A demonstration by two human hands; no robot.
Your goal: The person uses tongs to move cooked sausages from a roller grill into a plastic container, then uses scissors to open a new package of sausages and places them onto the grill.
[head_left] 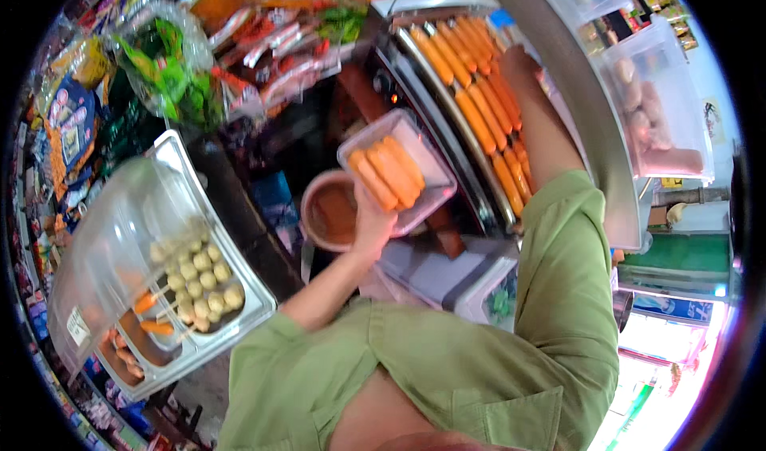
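Note:
My left hand (374, 221) grips the near-left edge of a clear plastic container (435, 183). Several orange sausages (389, 173) lie side by side in it, close to my fingers. My right arm reaches over a roller grill (446, 113), where rows of glossy sausages (482, 116) rest on metal rollers. At the grill's far right end, my right hand (519, 62) is beside the sausages; its fingers are blurred and partly hidden. Below the container stands a pink-rimmed tub (326, 209) with brownish contents.
On the left, a divided metal tray (260, 292) under a clear domed lid (114, 229) holds skewered balls (200, 271). Packaged goods (269, 50) crowd the far side. A curved metal edge (598, 92) borders the grill, with plastic bins (664, 98) beyond. An orange indicator light (394, 98) glows.

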